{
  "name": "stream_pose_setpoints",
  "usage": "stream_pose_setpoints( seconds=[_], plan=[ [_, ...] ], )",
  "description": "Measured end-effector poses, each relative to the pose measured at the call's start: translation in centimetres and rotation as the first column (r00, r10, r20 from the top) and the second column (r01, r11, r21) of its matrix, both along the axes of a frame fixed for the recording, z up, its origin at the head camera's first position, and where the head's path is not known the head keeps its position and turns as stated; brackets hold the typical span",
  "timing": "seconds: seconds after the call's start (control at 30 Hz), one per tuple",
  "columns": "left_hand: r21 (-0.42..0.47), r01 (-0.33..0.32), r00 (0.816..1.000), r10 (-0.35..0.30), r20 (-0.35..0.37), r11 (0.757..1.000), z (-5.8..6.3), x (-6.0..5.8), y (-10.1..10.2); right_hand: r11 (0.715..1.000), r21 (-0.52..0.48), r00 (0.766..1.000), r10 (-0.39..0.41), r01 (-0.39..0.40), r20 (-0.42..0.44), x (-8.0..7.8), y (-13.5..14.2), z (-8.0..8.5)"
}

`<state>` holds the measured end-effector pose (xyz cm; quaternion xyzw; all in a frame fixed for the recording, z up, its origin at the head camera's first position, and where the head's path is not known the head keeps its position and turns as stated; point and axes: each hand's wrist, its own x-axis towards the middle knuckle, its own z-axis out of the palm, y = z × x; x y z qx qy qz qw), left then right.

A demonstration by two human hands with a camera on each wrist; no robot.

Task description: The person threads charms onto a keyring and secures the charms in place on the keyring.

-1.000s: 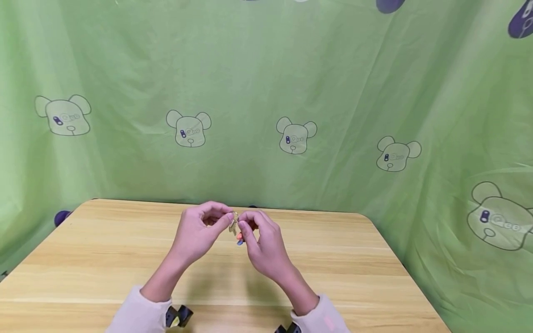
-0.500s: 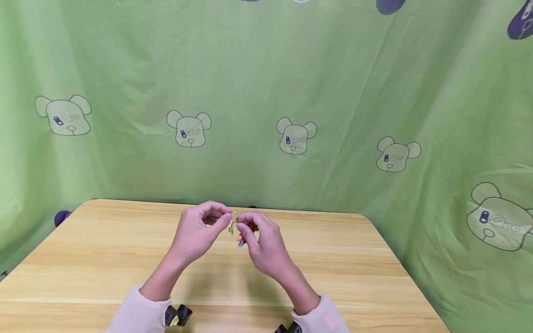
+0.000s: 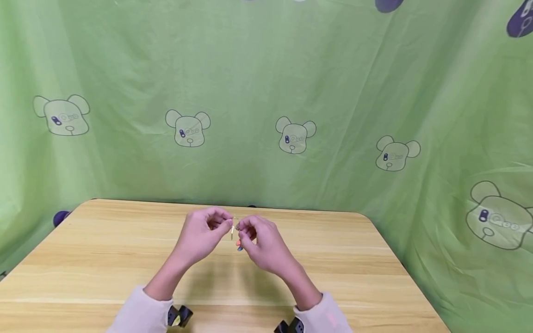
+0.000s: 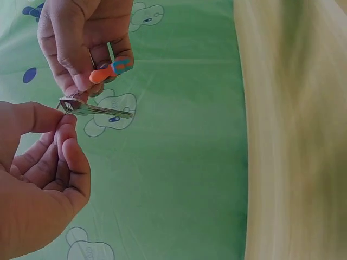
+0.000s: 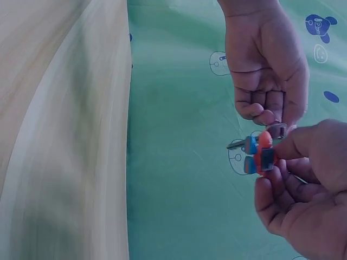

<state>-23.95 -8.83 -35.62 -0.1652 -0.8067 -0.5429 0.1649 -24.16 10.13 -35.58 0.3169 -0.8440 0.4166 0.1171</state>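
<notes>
Above the table, my left hand [image 3: 203, 235] pinches a thin metal key ring [image 4: 65, 106] between thumb and index finger. A silver key [image 4: 100, 110] hangs from the ring, its blade seen nearly edge-on in the head view. Close on the right, my right hand [image 3: 263, 241] pinches the keychain at the ring's other side, thumb against the forefinger. Its small orange and blue figure charm [image 5: 264, 153] dangles just below those right fingertips. Both hands' fingertips almost meet around the ring, which they partly hide.
Beneath the hands spreads a light wooden table [image 3: 333, 277] with rounded far corners. A green curtain [image 3: 245, 83] printed with bear heads hangs behind it and along both sides. Black wrist cameras [image 3: 180, 316] sit at the pale sleeves [image 3: 143, 311].
Both hands have dropped slightly toward me, still together. The key has swung from showing its flat face to nearly edge-on. The charm hangs a little lower in the head view.
</notes>
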Motion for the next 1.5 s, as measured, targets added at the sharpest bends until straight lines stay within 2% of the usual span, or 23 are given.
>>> stream_pose_setpoints(
  seconds=[0.1, 0.3, 0.53, 0.63, 0.83, 1.0, 1.1, 1.3, 1.5],
  plan=[
    [-0.022, 0.009, 1.0, -0.008, 0.029, 1.0, -0.6, -0.4, 0.1, 0.999, 0.049, 0.997, 0.02, -0.023, 0.075, -0.3, 0.2, -0.2],
    [-0.082, 0.041, 0.992, -0.031, 0.121, 0.996, -1.7, -1.0, 0.0, 0.981, 0.182, 0.985, 0.031, -0.063, 0.171, -1.1, 0.6, -1.1],
    [-0.116, 0.108, 0.96, -0.074, 0.27, 0.987, -3.0, -1.8, -0.7, 0.951, 0.272, 0.969, 0.081, -0.145, 0.232, -2.0, 1.0, -2.4],
    [-0.134, 0.161, 0.942, -0.112, 0.316, 0.978, -3.7, -2.1, -1.1, 0.936, 0.291, 0.951, 0.113, -0.2, 0.287, -2.2, 1.1, -2.9],
    [-0.195, 0.266, 0.912, -0.18, 0.369, 0.944, -4.7, -2.5, -1.4, 0.9, 0.315, 0.893, 0.15, -0.302, 0.425, -2.4, 1.3, -3.7],
    [-0.24, 0.329, 0.896, -0.221, 0.385, 0.914, -5.5, -2.4, -1.2, 0.867, 0.361, 0.867, 0.145, -0.344, 0.476, -2.4, 1.3, -4.3],
    [-0.278, 0.343, 0.901, -0.231, 0.366, 0.897, -5.8, -2.2, -0.9, 0.852, 0.384, 0.857, 0.134, -0.357, 0.498, -2.5, 1.4, -4.6],
    [-0.348, 0.359, 0.905, -0.232, 0.357, 0.866, -6.5, -2.2, -0.4, 0.808, 0.467, 0.876, 0.12, -0.359, 0.466, -2.6, 1.5, -4.9],
    [-0.385, 0.362, 0.91, -0.233, 0.343, 0.849, -6.9, -2.0, -0.2, 0.788, 0.492, 0.87, 0.107, -0.369, 0.482, -2.6, 1.5, -5.3]
  ],
)
